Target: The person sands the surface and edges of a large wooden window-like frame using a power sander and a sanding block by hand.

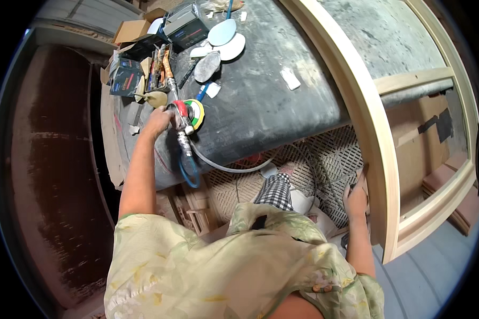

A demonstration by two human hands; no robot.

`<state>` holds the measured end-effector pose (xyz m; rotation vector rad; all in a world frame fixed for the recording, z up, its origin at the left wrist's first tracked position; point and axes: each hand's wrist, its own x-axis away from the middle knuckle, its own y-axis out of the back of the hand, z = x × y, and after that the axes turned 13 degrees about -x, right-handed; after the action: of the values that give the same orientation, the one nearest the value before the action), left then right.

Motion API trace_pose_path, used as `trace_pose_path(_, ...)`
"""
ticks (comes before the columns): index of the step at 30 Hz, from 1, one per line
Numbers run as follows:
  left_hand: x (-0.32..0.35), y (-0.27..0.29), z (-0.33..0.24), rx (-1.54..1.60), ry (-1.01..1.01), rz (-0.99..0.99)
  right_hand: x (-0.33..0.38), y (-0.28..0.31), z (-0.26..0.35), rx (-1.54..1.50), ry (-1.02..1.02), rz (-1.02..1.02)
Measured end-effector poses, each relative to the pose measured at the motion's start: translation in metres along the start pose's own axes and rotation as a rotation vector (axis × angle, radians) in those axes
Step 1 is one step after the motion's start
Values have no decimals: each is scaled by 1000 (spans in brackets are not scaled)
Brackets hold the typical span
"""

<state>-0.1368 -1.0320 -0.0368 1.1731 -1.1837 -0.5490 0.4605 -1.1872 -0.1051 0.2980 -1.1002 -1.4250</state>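
At the left front of the table, my left hand point(158, 121) is closed around an air sander point(181, 110) with a red body and a yellow-edged round pad. The pad faces right and stands on edge. My right hand point(356, 199) is at the near left rail of a pale wooden frame point(380, 175), its fingers curled against the rail and partly hidden. The frame lies tilted, its far part over the table and its near end past the table edge.
A dusty dark table point(261, 106) carries round sanding discs point(222, 33), dark boxes point(187, 25) and a tray of tools point(158, 69). A clear hose point(229, 169) hangs below the edge. Perforated matting point(330, 175) covers the floor. Wooden boards point(449, 186) lie at right, a brown panel point(58, 175) at left.
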Motion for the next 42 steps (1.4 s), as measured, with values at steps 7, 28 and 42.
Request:
trace_pose_path(7, -81, -44, -106, -416, -360, -420, 16, -7, -19, 108, -82, -26)
trace_pose_path(28, 260, -209, -395, 1089, -352, -67, 59, 166, -31, -377, 461, -248)
trace_pose_path(42, 393, -313, -514, 1021, 34, -108, 75, 159, -73, -163, 611, 52)
